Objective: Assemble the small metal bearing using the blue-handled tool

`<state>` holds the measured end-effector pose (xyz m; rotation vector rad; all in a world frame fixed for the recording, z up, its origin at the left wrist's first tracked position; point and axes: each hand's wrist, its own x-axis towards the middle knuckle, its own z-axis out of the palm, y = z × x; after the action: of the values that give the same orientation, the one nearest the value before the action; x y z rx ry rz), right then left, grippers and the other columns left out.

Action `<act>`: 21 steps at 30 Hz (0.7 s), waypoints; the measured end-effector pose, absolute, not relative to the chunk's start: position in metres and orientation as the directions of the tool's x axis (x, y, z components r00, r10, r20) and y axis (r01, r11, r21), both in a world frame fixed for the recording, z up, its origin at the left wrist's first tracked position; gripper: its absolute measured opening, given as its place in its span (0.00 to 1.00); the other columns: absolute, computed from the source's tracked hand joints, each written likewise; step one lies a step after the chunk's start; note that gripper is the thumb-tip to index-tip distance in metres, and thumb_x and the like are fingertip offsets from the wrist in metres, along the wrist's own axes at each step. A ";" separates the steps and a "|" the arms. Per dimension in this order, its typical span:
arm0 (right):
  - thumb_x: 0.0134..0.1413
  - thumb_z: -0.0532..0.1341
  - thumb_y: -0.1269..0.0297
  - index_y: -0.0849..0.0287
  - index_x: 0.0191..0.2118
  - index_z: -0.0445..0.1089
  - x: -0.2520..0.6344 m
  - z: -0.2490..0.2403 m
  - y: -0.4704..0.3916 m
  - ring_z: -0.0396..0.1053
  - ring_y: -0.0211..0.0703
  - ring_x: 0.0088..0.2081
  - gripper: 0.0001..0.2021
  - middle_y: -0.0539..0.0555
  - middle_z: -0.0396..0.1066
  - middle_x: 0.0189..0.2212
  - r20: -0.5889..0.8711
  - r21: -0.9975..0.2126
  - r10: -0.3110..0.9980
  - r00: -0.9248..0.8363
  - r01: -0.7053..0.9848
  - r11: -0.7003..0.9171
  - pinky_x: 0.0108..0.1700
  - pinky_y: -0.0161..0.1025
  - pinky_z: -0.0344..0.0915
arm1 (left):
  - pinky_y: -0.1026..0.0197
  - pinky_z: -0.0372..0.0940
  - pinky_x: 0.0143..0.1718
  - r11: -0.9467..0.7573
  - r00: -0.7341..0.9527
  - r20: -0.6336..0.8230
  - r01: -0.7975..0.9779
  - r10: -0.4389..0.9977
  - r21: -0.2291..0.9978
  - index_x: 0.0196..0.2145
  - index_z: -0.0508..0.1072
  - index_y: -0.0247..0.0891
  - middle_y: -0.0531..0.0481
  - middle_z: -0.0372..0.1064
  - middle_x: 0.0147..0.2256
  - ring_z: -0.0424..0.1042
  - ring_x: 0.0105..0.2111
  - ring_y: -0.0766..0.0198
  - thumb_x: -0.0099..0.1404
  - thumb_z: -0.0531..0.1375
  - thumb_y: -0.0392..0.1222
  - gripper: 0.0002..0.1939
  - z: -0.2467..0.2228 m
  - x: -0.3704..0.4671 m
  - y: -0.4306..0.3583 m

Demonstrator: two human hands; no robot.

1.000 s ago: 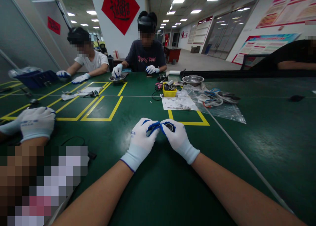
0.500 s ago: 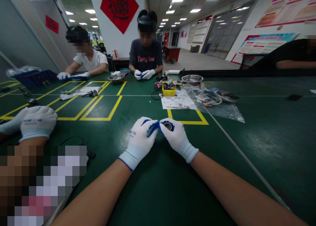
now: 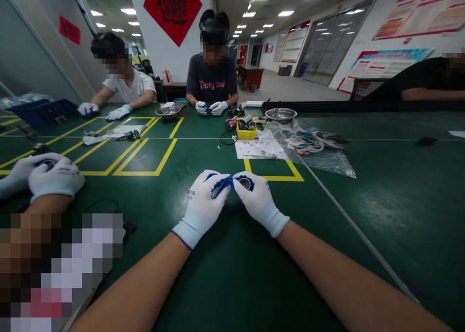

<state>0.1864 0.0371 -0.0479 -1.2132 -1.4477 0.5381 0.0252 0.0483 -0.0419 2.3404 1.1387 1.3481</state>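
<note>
My right hand (image 3: 262,199), in a white glove with blue palm, is wrapped round a small black cylindrical part (image 3: 246,184) with a light ring on its face. Most of that part is hidden by the fingers. Thumb and fingertips of my left hand (image 3: 202,199), gloved the same way, are pinched together and meet the fingertips of the right one. Whatever lies between the left fingertips is too small to make out. Both hands are above the green table (image 3: 232,283), near its middle.
Beyond my hands are a yellow bin (image 3: 246,133) of parts, a white sheet (image 3: 259,150), a plastic bag (image 3: 337,163) with cables and two metal bowls. A co-worker's gloved hands (image 3: 54,174) are close on the left; two more people sit across the table.
The view has shifted slightly, so everything sits a little further left. My hands keep the same hold. The co-worker's hands on the left have turned, showing a round dark part.
</note>
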 end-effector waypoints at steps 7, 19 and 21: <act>0.54 0.60 0.58 0.56 0.30 0.76 0.188 -0.048 0.037 0.78 0.50 0.33 0.10 0.55 0.80 0.28 0.439 -0.851 0.887 0.142 0.383 0.360 0.38 0.44 0.74 | 0.57 0.73 0.47 -0.685 0.287 0.643 0.496 0.710 0.534 0.44 0.81 0.38 0.48 0.76 0.40 0.77 0.42 0.58 0.67 0.66 0.33 0.08 -0.040 0.026 0.048; 0.54 0.60 0.58 0.56 0.29 0.76 0.188 -0.049 0.036 0.77 0.49 0.32 0.10 0.55 0.80 0.28 0.438 -0.855 0.888 0.140 0.369 0.363 0.37 0.43 0.73 | 0.54 0.74 0.47 -0.688 0.297 0.646 0.511 0.704 0.515 0.43 0.79 0.38 0.47 0.76 0.41 0.77 0.43 0.57 0.68 0.65 0.33 0.07 -0.040 0.025 0.047; 0.54 0.60 0.59 0.56 0.29 0.76 0.189 -0.048 0.036 0.77 0.49 0.32 0.10 0.55 0.80 0.28 0.435 -0.854 0.890 0.133 0.374 0.362 0.37 0.43 0.73 | 0.54 0.74 0.47 -0.686 0.300 0.642 0.515 0.706 0.513 0.43 0.79 0.39 0.47 0.76 0.41 0.77 0.43 0.57 0.68 0.65 0.34 0.06 -0.040 0.025 0.047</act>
<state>0.1885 0.0362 -0.0477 -1.2163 -1.4558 0.5559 0.0253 0.0467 -0.0397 2.3558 1.1251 1.3310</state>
